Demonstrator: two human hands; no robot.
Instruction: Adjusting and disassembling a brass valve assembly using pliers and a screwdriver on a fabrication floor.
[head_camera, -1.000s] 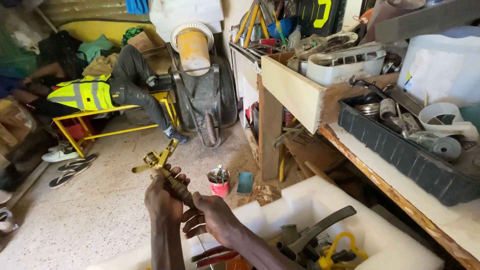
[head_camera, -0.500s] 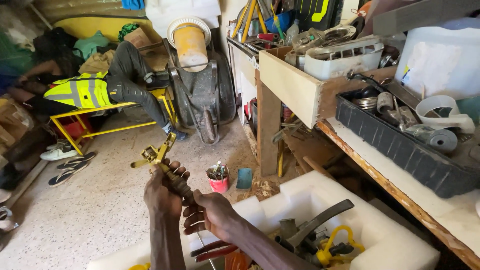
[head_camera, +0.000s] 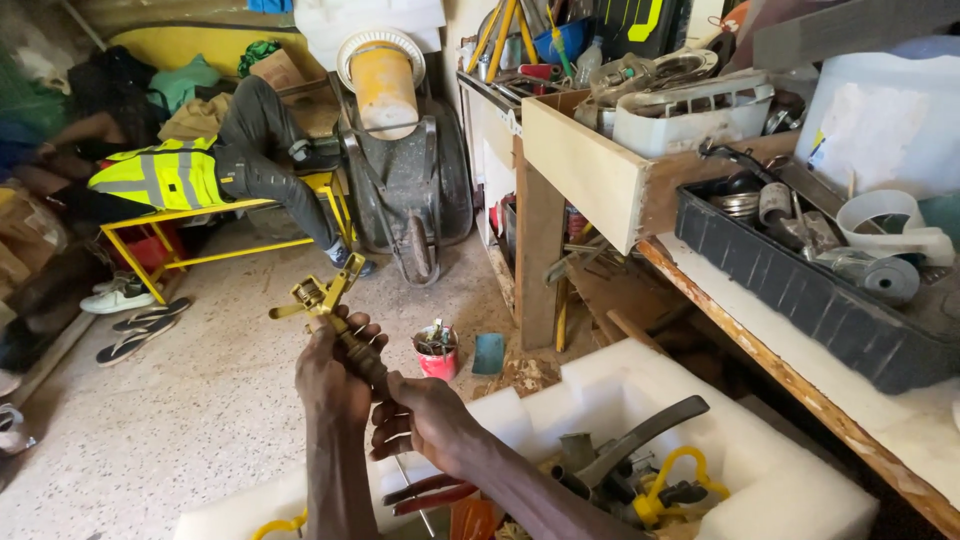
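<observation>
Left hand (head_camera: 335, 375) wrapped tight around the brass valve fitting (head_camera: 335, 320), yellow handle poking out above. Right hand (head_camera: 425, 420) pinching its lower end, over the white foam box (head_camera: 790, 490).

The brass valve fitting (head_camera: 330, 315) is a yellow-metal assembly with a dark threaded stem; it is held clear of the floor, tilted with its head up and to the left; a flat yellow lever projects from the head; the stem is enclosed by both hands.
</observation>
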